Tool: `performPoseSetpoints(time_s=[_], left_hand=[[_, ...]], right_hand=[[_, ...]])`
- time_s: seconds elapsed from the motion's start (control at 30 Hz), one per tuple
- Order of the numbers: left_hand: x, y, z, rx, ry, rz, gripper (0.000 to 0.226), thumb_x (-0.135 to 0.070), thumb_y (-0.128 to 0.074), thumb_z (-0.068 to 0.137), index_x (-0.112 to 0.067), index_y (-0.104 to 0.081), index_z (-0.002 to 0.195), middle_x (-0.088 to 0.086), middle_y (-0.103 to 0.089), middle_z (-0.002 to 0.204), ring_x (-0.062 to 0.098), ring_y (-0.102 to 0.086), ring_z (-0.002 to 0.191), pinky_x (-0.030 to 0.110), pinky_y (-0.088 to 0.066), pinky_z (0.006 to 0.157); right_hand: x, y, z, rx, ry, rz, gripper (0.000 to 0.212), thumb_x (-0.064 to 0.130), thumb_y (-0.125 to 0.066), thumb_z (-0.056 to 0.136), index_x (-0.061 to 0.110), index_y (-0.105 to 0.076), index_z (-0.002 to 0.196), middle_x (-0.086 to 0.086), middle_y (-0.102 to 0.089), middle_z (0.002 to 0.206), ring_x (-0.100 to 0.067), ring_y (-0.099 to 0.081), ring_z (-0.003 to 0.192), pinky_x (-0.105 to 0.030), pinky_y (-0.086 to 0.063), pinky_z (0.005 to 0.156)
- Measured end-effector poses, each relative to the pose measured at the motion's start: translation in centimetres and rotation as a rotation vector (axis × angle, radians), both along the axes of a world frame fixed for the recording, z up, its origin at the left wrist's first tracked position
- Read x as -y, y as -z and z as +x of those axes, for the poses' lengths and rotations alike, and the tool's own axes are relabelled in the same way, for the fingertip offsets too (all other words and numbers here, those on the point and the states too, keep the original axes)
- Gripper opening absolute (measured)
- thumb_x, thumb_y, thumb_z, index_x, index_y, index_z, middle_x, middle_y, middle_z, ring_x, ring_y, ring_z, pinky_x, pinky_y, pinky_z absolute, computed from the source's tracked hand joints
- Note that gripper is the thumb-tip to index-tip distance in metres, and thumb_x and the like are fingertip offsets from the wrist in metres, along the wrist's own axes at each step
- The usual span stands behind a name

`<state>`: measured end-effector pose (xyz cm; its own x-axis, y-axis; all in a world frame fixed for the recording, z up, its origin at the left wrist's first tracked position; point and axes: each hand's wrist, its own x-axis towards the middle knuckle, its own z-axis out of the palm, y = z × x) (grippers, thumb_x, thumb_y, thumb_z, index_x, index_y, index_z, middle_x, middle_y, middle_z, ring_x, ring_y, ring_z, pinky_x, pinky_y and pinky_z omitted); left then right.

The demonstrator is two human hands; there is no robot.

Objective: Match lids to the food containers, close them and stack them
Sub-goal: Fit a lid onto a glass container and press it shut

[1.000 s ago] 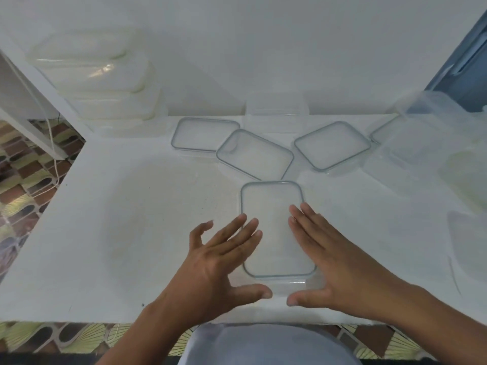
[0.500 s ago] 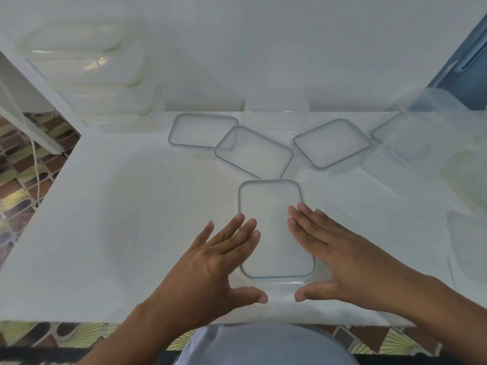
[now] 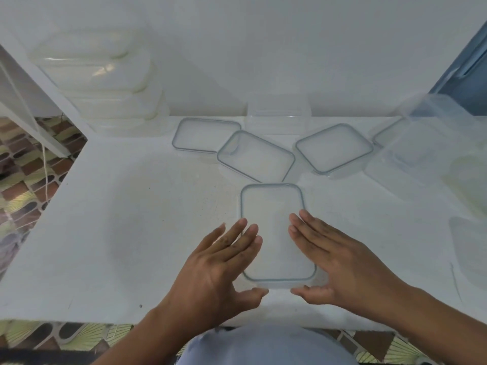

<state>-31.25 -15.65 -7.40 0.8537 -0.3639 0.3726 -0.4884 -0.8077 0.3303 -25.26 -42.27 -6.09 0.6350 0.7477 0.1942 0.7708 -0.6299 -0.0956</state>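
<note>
A clear rectangular container with its lid (image 3: 272, 214) on top, rimmed by a grey seal, sits at the near middle of the white table (image 3: 131, 233). My left hand (image 3: 218, 270) lies flat along its left side, fingers straight, thumb at the near edge. Along the right side my right hand (image 3: 332, 262) presses the lid with straight fingers, its thumb at the near edge too. Three loose clear lids lie behind: one at the back left (image 3: 205, 135), one in the middle (image 3: 255, 156), one to the right (image 3: 334, 147).
A stack of closed containers (image 3: 105, 85) stands at the back left by the wall. An open clear container (image 3: 278, 114) sits at the back centre. More clear containers and lids (image 3: 432, 138) crowd the right side. The table's left edge drops to a patterned floor.
Both hands stay on the lid; the left fingers have closed together slightly and the thumbs have drawn nearer each other at the near edge. The camera has shifted a little.
</note>
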Motion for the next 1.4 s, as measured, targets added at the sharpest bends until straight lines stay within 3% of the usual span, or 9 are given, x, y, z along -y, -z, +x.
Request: performPoseSetpoints(time_s=[0.3,0.53,0.6,0.7,0.83,1.0,1.13,1.3,1.4], left_hand=[[-4.4,-2.0,0.8,-0.199,0.170,0.145,0.072,-0.059,-0.063,0.088,-0.030,-0.048,0.152,-0.018,-0.035,0.161,0.010,-0.017,0.156,0.062,-0.019,0.121],[-7.9,-3.3,3.3,-0.152,0.053,0.228,0.049,-0.029,-0.072,0.091,-0.041,-0.062,0.138,-0.017,-0.046,0.154,0.013,-0.031,0.151,0.051,-0.036,0.116],[-7.5,-2.7,3.2,-0.131,-0.051,0.118,0.058,-0.009,-0.078,0.088,-0.042,-0.065,0.134,-0.016,-0.049,0.152,0.011,-0.043,0.145,0.042,-0.046,0.111],[-5.1,-2.9,1.9,-0.268,-0.409,-0.343,0.059,0.001,-0.065,0.095,-0.052,-0.070,0.119,-0.033,-0.059,0.135,-0.008,-0.057,0.125,0.020,-0.047,0.106],[-2.6,-2.4,0.3,-0.543,-0.743,-0.732,0.015,-0.049,-0.074,0.088,-0.051,-0.068,0.101,-0.029,-0.074,0.101,-0.005,-0.071,0.085,0.039,-0.059,0.090],[-0.6,-2.7,-0.2,-0.523,-0.854,-0.623,0.012,-0.044,-0.072,0.089,-0.039,-0.066,0.079,-0.027,-0.065,0.068,0.001,-0.061,0.061,0.015,-0.047,0.065],[-0.6,-2.9,0.4,-0.539,-0.861,-0.628,0.017,-0.040,-0.064,0.096,-0.032,-0.061,0.081,-0.010,-0.048,0.048,0.003,-0.053,0.055,0.018,-0.040,0.057],[-1.2,-3.6,1.7,-0.458,-0.870,-0.731,0.008,-0.037,-0.064,0.095,-0.042,-0.060,0.091,0.005,-0.056,0.061,0.005,-0.053,0.057,0.019,-0.043,0.060],[-2.6,-5.4,3.3,-0.356,-0.861,-0.744,0.008,-0.035,-0.064,0.095,-0.042,-0.062,0.091,0.006,-0.062,0.068,0.013,-0.059,0.065,0.018,-0.045,0.062]], right_hand=[[0.1,-0.2,-1.0,0.070,-0.111,0.073,0.086,0.071,-0.067,0.078,0.007,-0.063,0.134,-0.008,-0.052,0.147,-0.017,-0.043,0.142,-0.048,-0.033,0.113],[-2.4,0.1,-2.3,0.048,-0.229,0.231,0.053,0.059,-0.068,0.087,0.021,-0.073,0.124,0.003,-0.063,0.137,-0.010,-0.047,0.139,-0.051,-0.037,0.112],[-3.2,0.2,-2.1,0.004,-0.199,0.347,0.043,0.052,-0.069,0.088,0.022,-0.075,0.119,0.008,-0.066,0.132,-0.006,-0.050,0.135,-0.049,-0.037,0.112],[-3.7,-0.7,-1.9,-0.127,0.013,0.669,0.027,0.043,-0.067,0.091,0.024,-0.079,0.105,0.019,-0.072,0.117,-0.003,-0.061,0.122,-0.036,-0.041,0.110],[-3.6,-1.6,-1.0,-0.258,0.590,0.912,0.013,0.043,-0.070,0.081,0.046,-0.071,0.093,0.022,-0.069,0.097,0.002,-0.065,0.086,-0.005,-0.044,0.071],[-3.8,0.2,0.5,-0.611,0.839,0.673,0.022,0.037,-0.069,0.089,0.041,-0.048,0.082,0.017,-0.061,0.069,-0.014,-0.056,0.056,-0.026,-0.045,0.063],[-4.4,0.0,1.2,-0.680,0.869,0.650,0.035,0.041,-0.061,0.093,0.031,-0.040,0.066,0.005,-0.045,0.047,-0.027,-0.049,0.056,-0.034,-0.044,0.061],[-5.4,-1.0,2.7,-0.653,0.872,0.702,0.049,0.036,-0.062,0.094,0.026,-0.032,0.057,0.002,-0.030,0.044,-0.019,-0.038,0.048,-0.025,-0.035,0.053],[-6.7,-2.7,4.2,-0.655,0.783,0.731,0.044,0.042,-0.057,0.094,0.025,-0.033,0.061,0.000,-0.035,0.046,-0.017,-0.039,0.050,-0.023,-0.034,0.052]])
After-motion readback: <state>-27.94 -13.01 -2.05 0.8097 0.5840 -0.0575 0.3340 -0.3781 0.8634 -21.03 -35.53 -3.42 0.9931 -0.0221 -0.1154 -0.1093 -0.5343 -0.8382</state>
